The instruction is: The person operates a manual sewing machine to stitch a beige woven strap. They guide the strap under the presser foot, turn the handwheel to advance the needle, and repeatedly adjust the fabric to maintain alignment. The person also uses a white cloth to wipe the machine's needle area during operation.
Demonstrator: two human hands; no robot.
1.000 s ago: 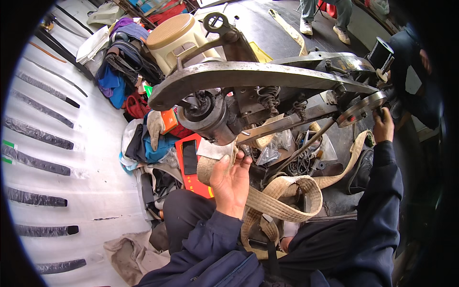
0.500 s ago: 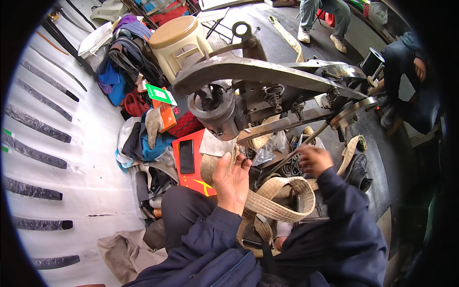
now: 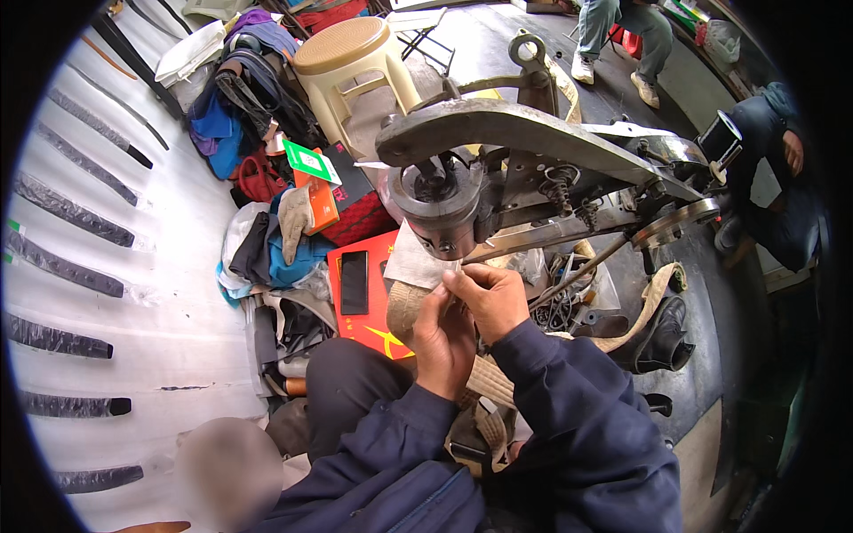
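A grey metal machine with a long curved arm, cylindrical head, springs and handwheel stands in front of me. Under the head, my left hand holds a beige quilted strap with a pale patch on it. My right hand is beside it, thumb and fingers pinched at the patch's edge on the strap, just below the head. The rest of the strap loops down between my legs, partly hidden by my right sleeve.
Left: a white surface with several dark wrapped strips. Behind: piled bags and a beige stool. A black phone lies on a red item. Right: a black shoe. Two other people are at upper right and right.
My right hand has left the handwheel and come down leftward to the strap beside my left hand. My left hand has stayed on the strap. The view has shifted slightly.
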